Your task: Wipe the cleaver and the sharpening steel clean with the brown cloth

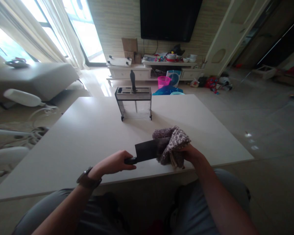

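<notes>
A cleaver (147, 150) with a broad dark blade lies across the space between my hands, above the near edge of the table. Its black handle is gripped by my left hand (114, 162), which has a watch on the wrist. My right hand (189, 152) is closed around a brown-and-white fluffy cloth (177, 143). The cloth wraps over the far end of the blade and hides it; most of my right fingers are hidden under it too. Beyond them stands a knife block (133, 97) with clear sides, one black-handled knife (132, 80) upright in it.
The white table (93, 130) spans the space before me. At its left stand white chairs with curled metalwork (42, 109). Past the far edge are a pink basket (163, 81), a blue bag (167, 90) and a low white cabinet (137, 74) under a television (170, 19).
</notes>
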The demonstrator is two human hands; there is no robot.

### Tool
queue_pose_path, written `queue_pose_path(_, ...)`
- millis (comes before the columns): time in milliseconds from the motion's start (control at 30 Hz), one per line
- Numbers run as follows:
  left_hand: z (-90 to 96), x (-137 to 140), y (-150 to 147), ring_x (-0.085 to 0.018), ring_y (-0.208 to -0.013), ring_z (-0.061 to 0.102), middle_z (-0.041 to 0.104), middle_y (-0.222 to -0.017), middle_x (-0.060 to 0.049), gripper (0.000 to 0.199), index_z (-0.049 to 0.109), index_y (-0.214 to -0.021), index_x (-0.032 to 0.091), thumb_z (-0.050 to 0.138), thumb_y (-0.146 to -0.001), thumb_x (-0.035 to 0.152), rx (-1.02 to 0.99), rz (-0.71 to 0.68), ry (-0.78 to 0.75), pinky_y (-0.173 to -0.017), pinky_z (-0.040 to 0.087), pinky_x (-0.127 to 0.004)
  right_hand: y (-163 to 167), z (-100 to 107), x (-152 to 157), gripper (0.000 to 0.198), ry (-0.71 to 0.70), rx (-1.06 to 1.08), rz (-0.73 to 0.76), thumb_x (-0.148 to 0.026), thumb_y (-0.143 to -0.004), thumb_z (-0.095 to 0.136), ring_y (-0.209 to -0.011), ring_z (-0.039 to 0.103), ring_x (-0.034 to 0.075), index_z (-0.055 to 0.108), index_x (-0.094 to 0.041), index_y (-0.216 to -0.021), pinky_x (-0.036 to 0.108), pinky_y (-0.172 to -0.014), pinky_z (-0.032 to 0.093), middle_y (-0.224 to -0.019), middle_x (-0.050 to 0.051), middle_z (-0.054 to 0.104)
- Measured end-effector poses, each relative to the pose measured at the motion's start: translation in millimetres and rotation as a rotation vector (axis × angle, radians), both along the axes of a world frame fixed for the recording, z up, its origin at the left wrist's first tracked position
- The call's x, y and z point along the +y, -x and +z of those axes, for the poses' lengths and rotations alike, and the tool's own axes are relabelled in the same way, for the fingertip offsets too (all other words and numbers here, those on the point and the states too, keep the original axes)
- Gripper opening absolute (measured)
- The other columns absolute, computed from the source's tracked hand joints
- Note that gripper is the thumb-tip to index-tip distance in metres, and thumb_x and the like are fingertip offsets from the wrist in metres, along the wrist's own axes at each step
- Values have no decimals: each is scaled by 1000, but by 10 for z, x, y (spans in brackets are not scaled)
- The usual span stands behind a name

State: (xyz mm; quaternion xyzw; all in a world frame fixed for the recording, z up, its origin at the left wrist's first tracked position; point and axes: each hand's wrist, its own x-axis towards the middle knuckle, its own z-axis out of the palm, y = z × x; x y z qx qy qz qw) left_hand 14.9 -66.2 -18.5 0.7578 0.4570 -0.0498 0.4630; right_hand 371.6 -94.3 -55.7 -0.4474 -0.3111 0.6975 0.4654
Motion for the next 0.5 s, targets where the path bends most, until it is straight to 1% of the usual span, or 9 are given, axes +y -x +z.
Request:
queue_pose_path(100,46,-21,5,-13,-54,48,55,-61,2,42,63,-73,18,69,-80,59,15,-20,-56,-50,33,-25,19,-2,0,41,-33,-100,60,-14,-41,94,-80,76,27,78,-20,-78,40,-79,61,-87,5,81)
queue_pose_path(167,51,-33,2,-12,-54,46,55,-61,2,41,64,-73,18,69,-80,58,26,-42,-87,-50,32,-25,52,-18,5,42,-51,-161,110,-17,-42,95,-82,76,28,78,-19,-79,44,-84,60,-86,6,81)
queue_pose_path(233,33,-37,0,-12,-55,45,55,-62,2,40,64,-72,18,68,-81,57,37,-60,-123,-51,31,-25,100,-56,14,41,-58,-187,113,-20,-43,96,-84,76,29,78,-19,-80,47,-88,59,-86,7,81)
queue_pose_path(367,-49,-33,3,-12,-56,46,59,-63,1,39,66,-73,18,67,-83,56,75,-50,-220,-52,31,-26,216,-183,53,48,-107,-221,-16,-20,-42,97,-90,76,31,79,-20,-86,48,-92,58,-93,8,81)
queue_pose_path(433,-90,-40,-2,-13,-56,46,60,-64,1,39,66,-73,18,66,-83,55,84,-46,-249,-52,30,-27,259,-249,77,55,-145,-269,-86,-20,-42,97,-93,76,31,79,-20,-93,48,-92,58,-97,8,82)
queue_pose_path(500,-120,-59,-18,-13,-56,49,63,-65,0,37,66,-74,18,65,-84,54,87,-55,-269,-52,30,-27,284,-294,95,57,-163,-311,-128,-23,-43,98,-93,76,31,79,-20,-97,47,-91,58,-98,8,82)
